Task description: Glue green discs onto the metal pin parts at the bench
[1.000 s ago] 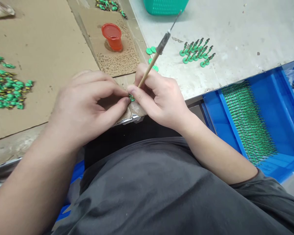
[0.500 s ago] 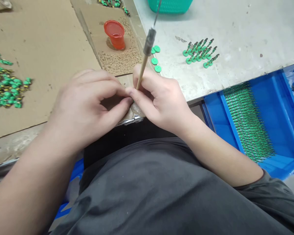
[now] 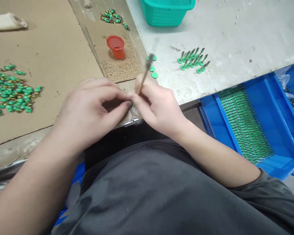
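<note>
My left hand [image 3: 90, 109] is closed in a pinch over the table's front edge. A small green piece [image 3: 132, 103] shows at its fingertips, mostly hidden. Against it my right hand [image 3: 159, 106] is also closed, holding a thin wooden-handled tool [image 3: 143, 78] that points up and away, its dark collar blurred. The fingertips of both hands meet around the green piece. Just beyond my right hand lie several flat green discs [image 3: 154, 75]. Further right, small green-based figures [image 3: 193, 60] stand upright in a cluster.
An orange-red cup [image 3: 118, 52] of liquid stands on speckled cardboard [image 3: 120, 71]. Loose green-and-yellow pieces [image 3: 15, 93] are heaped at left. A green basket [image 3: 165, 16] is at the back. Below right, a blue bin [image 3: 281, 130] holds rows of green figures. A pale roll [image 3: 7, 22] lies far left.
The whole scene sits lower in the view, with more of the basket and roll showing. My hands stay pinched together; the tool's top has tipped away and looks shorter.
</note>
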A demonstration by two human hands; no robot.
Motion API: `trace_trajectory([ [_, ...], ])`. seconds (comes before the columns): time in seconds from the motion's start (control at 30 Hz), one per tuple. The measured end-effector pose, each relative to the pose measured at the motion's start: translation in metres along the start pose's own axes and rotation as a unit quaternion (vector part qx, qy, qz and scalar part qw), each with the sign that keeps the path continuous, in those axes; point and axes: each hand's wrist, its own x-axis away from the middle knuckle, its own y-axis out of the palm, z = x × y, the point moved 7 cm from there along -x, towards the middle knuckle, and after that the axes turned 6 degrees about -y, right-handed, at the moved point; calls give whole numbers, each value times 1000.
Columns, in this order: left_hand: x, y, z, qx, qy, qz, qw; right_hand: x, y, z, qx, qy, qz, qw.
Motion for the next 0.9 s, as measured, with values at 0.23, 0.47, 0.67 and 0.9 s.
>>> trace_trajectory([
  [0.23,2,-5,-1,21,-28,-3,999,23,-29,29,-87,124,119,981],
  [0.47,3,-4,10,29,-39,40,998,24,-28,36,-125,143,137,972],
  [0.67,5,-21,11,162,-135,64,975,26,-30,37,-160,149,129,967],
  [0.9,5,-42,24,268,-152,51,950,25,-30,36,-177,149,122,965],
])
